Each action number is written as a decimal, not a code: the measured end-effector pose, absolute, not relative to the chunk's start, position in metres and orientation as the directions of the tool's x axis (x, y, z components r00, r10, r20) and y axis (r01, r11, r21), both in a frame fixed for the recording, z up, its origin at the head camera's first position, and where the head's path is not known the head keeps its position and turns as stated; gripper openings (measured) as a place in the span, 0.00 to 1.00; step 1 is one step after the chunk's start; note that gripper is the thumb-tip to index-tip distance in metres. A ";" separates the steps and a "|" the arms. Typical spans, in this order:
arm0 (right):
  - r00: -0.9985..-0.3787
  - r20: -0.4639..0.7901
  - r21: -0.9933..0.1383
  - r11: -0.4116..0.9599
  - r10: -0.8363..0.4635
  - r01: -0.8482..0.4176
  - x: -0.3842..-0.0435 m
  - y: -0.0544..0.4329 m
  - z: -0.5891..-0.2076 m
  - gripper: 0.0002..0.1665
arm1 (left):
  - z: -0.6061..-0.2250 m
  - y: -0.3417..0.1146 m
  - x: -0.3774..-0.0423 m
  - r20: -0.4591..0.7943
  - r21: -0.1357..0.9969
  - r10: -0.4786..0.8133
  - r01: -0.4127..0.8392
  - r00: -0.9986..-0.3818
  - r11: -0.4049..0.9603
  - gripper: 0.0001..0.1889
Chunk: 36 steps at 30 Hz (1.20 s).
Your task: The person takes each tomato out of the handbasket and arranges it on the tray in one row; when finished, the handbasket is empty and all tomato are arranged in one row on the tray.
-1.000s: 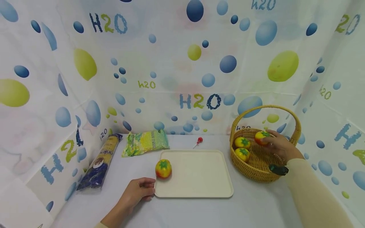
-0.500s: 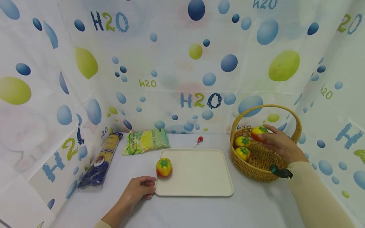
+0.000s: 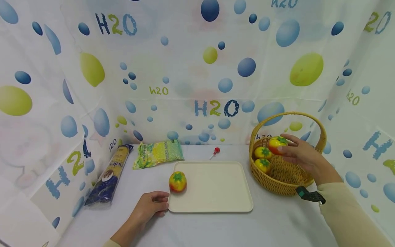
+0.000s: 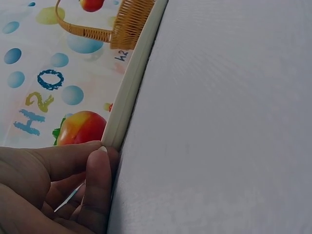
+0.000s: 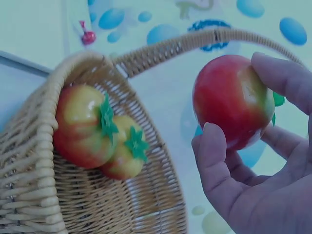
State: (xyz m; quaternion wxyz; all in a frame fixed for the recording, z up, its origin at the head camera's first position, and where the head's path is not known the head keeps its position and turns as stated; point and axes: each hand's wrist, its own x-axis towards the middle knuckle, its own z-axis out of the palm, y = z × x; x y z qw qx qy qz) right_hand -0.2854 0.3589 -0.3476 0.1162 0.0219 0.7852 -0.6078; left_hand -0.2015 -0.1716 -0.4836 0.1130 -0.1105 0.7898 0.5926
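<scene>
My right hand [image 3: 303, 157] holds a red-and-yellow tomato [image 3: 275, 145] with a green leafy top, thumb and fingers curled round it, above the wicker basket [image 3: 277, 188]. In the right wrist view, two more tomatoes, one larger-looking tomato [image 5: 84, 129] and another tomato [image 5: 126, 156], lie together inside the basket. My left hand [image 3: 150, 206] pinches the left edge of a cream tray [image 3: 213, 188] near its front corner. On the tray's left side sits a single tomato [image 3: 177, 182]; the left wrist view shows it just beyond my fingers [image 4: 97, 180].
Behind the tray lie a green-and-yellow packet [image 3: 158, 153] and a red lollipop [image 3: 216, 151]. A long blue-and-gold packet [image 3: 109, 175] lies at the left by the patterned curtain [image 3: 185, 68]. The basket's tall handle [image 3: 290, 113] arches over its opening.
My right hand has lifted the tomato a little and moved it left above the basket, with the wrist swinging outward to the right. The left hand and tray have stayed put.
</scene>
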 end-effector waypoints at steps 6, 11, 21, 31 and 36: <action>-0.974 -0.180 -0.939 0.320 -0.139 0.128 -0.271 0.350 -0.337 0.49 | -0.483 -0.171 -0.201 -0.307 0.912 -0.047 -0.308 -0.951 0.272 0.19; -0.974 -0.143 -0.930 0.361 -0.176 0.072 -0.262 0.335 -0.332 0.48 | -0.485 -0.171 -0.202 -0.309 0.911 -0.048 -0.310 -0.950 0.270 0.19; -0.971 -0.102 -0.903 0.431 -0.214 0.000 -0.261 0.299 -0.330 0.50 | -0.487 -0.171 -0.203 -0.310 0.910 -0.048 -0.311 -0.949 0.273 0.20; -0.970 -0.109 -0.920 0.393 -0.219 0.015 -0.267 0.267 -0.338 0.49 | -0.485 -0.171 -0.203 -0.320 0.904 -0.052 -0.321 -0.946 0.283 0.19; -0.969 -0.119 -0.923 0.384 -0.217 0.028 -0.271 0.249 -0.343 0.49 | -0.485 -0.170 -0.202 -0.312 0.907 -0.050 -0.313 -0.949 0.281 0.19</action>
